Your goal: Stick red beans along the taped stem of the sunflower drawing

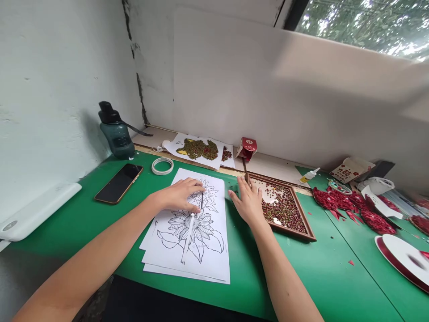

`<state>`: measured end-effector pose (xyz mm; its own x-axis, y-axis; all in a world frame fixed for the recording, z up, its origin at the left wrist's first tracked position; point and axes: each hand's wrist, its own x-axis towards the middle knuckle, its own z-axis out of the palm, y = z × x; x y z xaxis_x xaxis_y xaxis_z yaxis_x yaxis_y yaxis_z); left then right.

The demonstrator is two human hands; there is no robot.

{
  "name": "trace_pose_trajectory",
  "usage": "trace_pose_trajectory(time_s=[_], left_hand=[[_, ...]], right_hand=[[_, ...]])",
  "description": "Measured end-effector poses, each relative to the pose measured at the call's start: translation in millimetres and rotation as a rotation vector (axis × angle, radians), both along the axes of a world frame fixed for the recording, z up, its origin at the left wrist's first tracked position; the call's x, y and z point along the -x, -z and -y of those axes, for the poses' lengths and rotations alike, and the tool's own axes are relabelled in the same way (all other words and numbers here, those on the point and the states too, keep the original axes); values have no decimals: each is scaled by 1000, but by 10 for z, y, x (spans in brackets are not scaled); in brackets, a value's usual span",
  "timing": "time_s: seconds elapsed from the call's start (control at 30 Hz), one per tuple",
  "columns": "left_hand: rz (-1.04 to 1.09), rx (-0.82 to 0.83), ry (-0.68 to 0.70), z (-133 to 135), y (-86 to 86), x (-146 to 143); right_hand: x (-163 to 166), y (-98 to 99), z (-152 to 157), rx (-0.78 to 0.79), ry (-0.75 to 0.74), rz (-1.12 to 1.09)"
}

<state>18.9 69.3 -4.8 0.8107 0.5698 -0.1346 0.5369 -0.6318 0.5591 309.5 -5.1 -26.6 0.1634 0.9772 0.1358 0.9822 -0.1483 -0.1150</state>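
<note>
My left hand [181, 194] lies over a white sheet with a line drawing of sunflowers [214, 264], on top of a small stack of paper. Its thumb and fingers are apart, beside the dark end of a slim tool [190, 230] with a silver lower part, which lies across the drawing. My right hand [248, 201] rests at the left edge of a brown-framed tray [303, 210], fingers spread, partly covering the frame. Red and green beans [284, 208] lie scattered in the tray.
A phone [119, 183], a tape roll [162, 166] and a dark bottle [117, 134] stand left. A bean-covered picture [197, 150] and a red box [247, 147] lie behind. On the right are a glue bottle [309, 175], red shredded bundles [378, 221] and a ribbon spool [407, 257].
</note>
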Motion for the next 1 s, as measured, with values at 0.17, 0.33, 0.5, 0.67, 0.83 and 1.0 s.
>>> trace_pose_trajectory(time_s=[0.17,0.33,0.5,0.67,0.83,1.0], left_hand=[[16,6,11,-6,7,11],[8,-5,2,10,0,4],[-4,1,0,9,-3,12],[-3,-30,-9,23,7,-6],[27,-84,-5,60,28,-50],[62,-111,17,88,28,-80]], right_hand=[[-72,5,-12,-31,72,-70],[-124,53,-51,13,62,-141],[-172,100,-87,63,56,-133],[-158,68,-48,84,26,-128],[-140,20,-30,59,49,-100],[-143,14,-28,82,-2,-5]])
